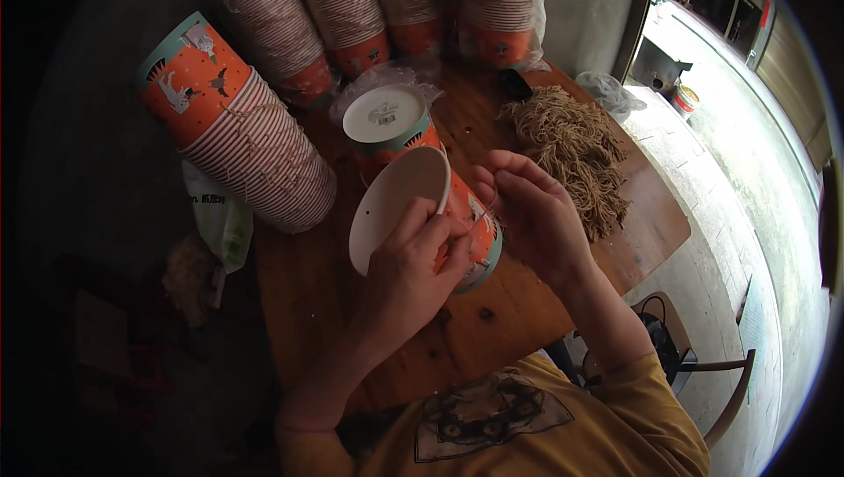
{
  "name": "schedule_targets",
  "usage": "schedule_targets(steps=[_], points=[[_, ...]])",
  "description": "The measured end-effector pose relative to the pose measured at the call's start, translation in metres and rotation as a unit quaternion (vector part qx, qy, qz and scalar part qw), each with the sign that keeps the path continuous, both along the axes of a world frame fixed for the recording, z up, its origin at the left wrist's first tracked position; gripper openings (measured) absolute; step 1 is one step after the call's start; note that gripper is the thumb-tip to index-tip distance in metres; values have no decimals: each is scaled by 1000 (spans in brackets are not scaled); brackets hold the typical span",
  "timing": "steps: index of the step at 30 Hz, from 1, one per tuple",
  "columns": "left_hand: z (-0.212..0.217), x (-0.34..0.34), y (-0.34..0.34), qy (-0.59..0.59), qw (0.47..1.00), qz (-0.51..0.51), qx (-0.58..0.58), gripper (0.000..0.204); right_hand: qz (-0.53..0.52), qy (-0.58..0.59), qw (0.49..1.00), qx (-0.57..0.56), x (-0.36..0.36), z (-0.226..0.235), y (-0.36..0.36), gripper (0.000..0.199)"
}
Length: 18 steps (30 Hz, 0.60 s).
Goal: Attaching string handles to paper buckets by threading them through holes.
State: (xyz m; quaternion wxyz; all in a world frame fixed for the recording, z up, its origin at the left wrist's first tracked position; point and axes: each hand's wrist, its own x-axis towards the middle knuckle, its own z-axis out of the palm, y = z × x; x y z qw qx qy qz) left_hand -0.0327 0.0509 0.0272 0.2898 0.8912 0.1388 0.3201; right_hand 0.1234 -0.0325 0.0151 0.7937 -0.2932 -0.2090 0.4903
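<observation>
My left hand (pixel 411 268) grips the rim of a paper bucket (pixel 387 211), thumb and fingers closed over its wall. The bucket is tilted, its white inside facing left and its orange and teal printed side turned right. A small dark hole shows in the inner wall. Just right of the bucket, my right hand (pixel 536 218) is raised with thumb and fingertips pinched together. What they pinch, if anything, is too fine to make out. Behind stands another paper bucket (pixel 380 116), upside down on clear plastic. A heap of tan cords (pixel 576 156) lies right of my right hand.
A tall leaning stack of paper buckets (pixel 255 147) with cord handles stands at the left. Several plastic-wrapped bucket stacks (pixel 352 11) line the wooden table's (pixel 479 327) far side. A small black object (pixel 513 86) lies by the cords. A chair (pixel 738 389) is at the lower right.
</observation>
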Motion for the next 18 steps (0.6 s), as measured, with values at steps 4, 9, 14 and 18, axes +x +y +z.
schedule_targets(steps=[4, 9, 14, 18], points=[[1, -1, 2, 6, 1000, 4, -14, 8, -33, -237, 965, -107, 22, -19, -20, 22], [1, -6, 7, 20, 1000, -5, -8, 9, -183, -661, 706, -177, -3, -1, -40, 20], [3, -5, 4, 34, 999, -23, 4, 10, -175, -645, 744, 23, -16, -13, -15, 27], [5, -11, 4, 41, 999, -20, -21, 10, -91, -549, 829, -55, -19, -18, -12, 14]])
